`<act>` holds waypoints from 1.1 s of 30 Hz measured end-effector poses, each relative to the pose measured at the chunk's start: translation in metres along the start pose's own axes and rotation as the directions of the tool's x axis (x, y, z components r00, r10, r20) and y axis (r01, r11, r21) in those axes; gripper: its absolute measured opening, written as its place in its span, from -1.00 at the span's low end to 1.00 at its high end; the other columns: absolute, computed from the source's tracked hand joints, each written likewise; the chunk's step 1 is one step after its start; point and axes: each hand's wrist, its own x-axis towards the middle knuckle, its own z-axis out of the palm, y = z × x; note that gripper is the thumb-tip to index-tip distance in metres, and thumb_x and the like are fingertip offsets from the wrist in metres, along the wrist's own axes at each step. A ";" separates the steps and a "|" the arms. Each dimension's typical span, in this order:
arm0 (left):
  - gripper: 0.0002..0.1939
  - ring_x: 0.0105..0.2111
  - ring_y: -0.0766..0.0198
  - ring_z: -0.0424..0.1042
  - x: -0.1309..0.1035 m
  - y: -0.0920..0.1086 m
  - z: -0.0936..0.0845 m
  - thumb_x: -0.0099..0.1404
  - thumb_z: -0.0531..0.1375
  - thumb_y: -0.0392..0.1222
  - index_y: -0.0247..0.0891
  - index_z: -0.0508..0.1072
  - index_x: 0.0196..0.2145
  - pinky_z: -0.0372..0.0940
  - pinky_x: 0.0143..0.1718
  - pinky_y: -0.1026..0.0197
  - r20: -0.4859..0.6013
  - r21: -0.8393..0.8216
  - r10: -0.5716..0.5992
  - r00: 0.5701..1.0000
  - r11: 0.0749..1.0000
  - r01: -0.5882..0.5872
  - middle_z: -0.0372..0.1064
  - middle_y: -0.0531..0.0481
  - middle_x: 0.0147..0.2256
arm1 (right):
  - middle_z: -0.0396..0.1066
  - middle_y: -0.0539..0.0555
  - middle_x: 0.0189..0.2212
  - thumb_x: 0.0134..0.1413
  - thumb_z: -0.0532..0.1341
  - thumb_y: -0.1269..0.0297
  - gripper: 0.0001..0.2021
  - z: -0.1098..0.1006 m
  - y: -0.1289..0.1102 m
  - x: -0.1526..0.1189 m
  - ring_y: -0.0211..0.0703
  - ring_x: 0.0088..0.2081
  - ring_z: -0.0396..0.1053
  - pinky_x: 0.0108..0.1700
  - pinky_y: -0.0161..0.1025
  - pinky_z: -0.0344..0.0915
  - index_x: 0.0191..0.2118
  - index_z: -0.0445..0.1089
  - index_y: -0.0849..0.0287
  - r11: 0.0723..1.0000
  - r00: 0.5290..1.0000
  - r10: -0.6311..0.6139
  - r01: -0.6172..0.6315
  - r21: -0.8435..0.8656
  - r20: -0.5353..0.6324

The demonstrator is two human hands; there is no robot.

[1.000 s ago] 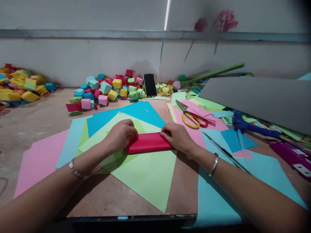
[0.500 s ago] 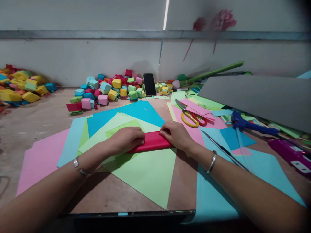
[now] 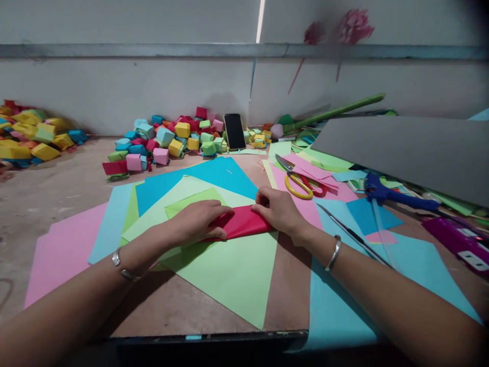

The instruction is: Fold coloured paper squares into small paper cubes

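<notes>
A folded strip of red paper lies between my hands, on top of stacked coloured sheets. My left hand rests on its left end, thumb and fingers gripping around the paper. At the other end my right hand pinches the top edge between thumb and curled fingers. Beneath the red paper are a bright green sheet and a larger pale green sheet. Blue paper shows behind them.
Scissors lie right of my hands, beside a long thin blade. Farther right are a blue glue gun and a purple power strip. A phone leans among small paper cubes by the wall.
My left hand's fingers have spread over the left part of the red paper, with the thumb moving nearer the front edge. My right hand keeps its pinch almost unchanged.
</notes>
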 end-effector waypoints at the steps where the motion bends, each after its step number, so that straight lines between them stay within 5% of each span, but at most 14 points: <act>1: -0.51 -0.28 0.12 0.35 0.000 0.000 0.000 0.27 0.15 0.10 -0.24 0.34 0.05 0.17 -0.36 0.21 0.000 -0.005 0.004 1.000 1.000 -0.004 0.39 -0.12 -0.22 | 0.39 -0.03 -0.50 0.01 0.28 0.38 -0.88 0.000 0.001 0.000 -0.26 -0.46 0.27 -0.42 -0.34 0.11 -0.45 0.32 0.18 1.000 1.000 -0.007 0.007 -0.012 -0.001; 4: -0.51 -0.28 0.13 0.35 0.000 -0.001 0.000 0.27 0.16 0.08 -0.24 0.32 0.07 0.16 -0.35 0.22 -0.006 -0.019 0.011 1.000 1.000 -0.011 0.38 -0.12 -0.21 | 0.39 0.02 -0.44 0.03 0.27 0.41 -0.94 -0.003 -0.001 0.000 -0.22 -0.40 0.28 -0.39 -0.31 0.10 -0.41 0.36 0.21 0.997 0.999 -0.046 0.046 -0.055 -0.010; 7: -0.50 -0.32 0.16 0.34 -0.001 -0.002 0.001 0.26 0.16 0.11 -0.21 0.33 0.07 0.15 -0.39 0.23 -0.016 -0.034 0.018 1.000 0.999 -0.018 0.38 -0.11 -0.23 | 0.38 0.14 -0.35 0.13 0.16 0.44 -0.89 -0.008 -0.017 -0.007 -0.11 -0.28 0.25 -0.32 -0.23 0.07 -0.35 0.43 0.25 0.956 0.977 -0.215 0.208 -0.207 -0.012; 11: -0.53 -0.32 0.17 0.34 0.000 -0.003 0.002 0.25 0.16 0.15 -0.20 0.37 0.00 0.15 -0.38 0.24 -0.030 -0.052 0.037 0.999 0.998 -0.039 0.37 -0.08 -0.27 | 0.38 0.16 -0.37 0.26 0.03 0.42 -0.76 -0.008 -0.052 -0.032 -0.06 -0.31 0.20 -0.31 -0.15 0.02 -0.19 0.45 0.27 0.735 0.853 -0.486 0.516 -0.441 0.188; 17: -0.48 -0.32 0.15 0.34 0.000 -0.003 0.002 0.26 0.16 0.15 -0.23 0.35 0.04 0.16 -0.38 0.22 -0.025 -0.058 0.032 0.999 0.998 -0.034 0.38 -0.11 -0.27 | 0.36 0.17 -0.40 0.07 0.12 0.49 -0.83 0.002 -0.079 -0.068 -0.06 -0.38 0.20 -0.38 -0.13 0.02 -0.31 0.47 0.27 0.599 0.832 -0.336 0.551 -0.581 0.442; 23: -0.48 -0.32 0.15 0.33 0.000 -0.005 0.003 0.27 0.13 0.15 -0.21 0.34 0.07 0.16 -0.38 0.22 -0.013 -0.067 0.029 1.000 0.997 -0.029 0.37 -0.12 -0.24 | 0.35 0.13 -0.59 -0.02 0.15 0.58 -0.62 0.002 -0.073 -0.081 -0.11 -0.53 0.25 -0.48 -0.19 0.03 -0.03 0.44 0.38 0.520 0.911 -0.036 0.368 -0.771 0.410; 29: -0.48 -0.29 0.12 0.34 0.000 -0.004 0.002 0.27 0.13 0.13 -0.20 0.33 0.09 0.15 -0.37 0.21 0.010 -0.057 0.007 1.000 0.998 -0.006 0.36 -0.13 -0.23 | 0.34 0.16 -0.65 -0.15 0.16 0.67 -0.77 -0.031 -0.080 -0.068 -0.13 -0.60 0.27 -0.57 -0.27 -0.09 -0.58 0.46 0.26 0.678 0.854 0.238 0.196 -0.709 0.463; 31: -0.48 -0.30 0.13 0.33 -0.001 -0.004 0.002 0.26 0.14 0.14 -0.18 0.33 0.08 0.15 -0.38 0.22 0.009 -0.052 0.007 1.000 0.999 -0.007 0.37 -0.12 -0.23 | 0.33 0.16 -0.64 -0.11 0.14 0.66 -0.78 -0.034 -0.083 -0.066 -0.10 -0.59 0.28 -0.55 -0.24 -0.09 -0.51 0.46 0.26 0.657 0.903 0.175 0.190 -0.730 0.393; 33: -0.48 -0.31 0.13 0.34 -0.002 -0.004 0.001 0.26 0.14 0.14 -0.19 0.33 0.08 0.15 -0.38 0.22 0.010 -0.043 0.007 1.000 0.999 -0.006 0.37 -0.11 -0.24 | 0.33 0.16 -0.59 -0.05 0.12 0.62 -0.78 -0.029 -0.083 -0.068 -0.06 -0.54 0.28 -0.51 -0.19 -0.05 -0.36 0.47 0.26 0.604 0.939 -0.016 0.284 -0.745 0.344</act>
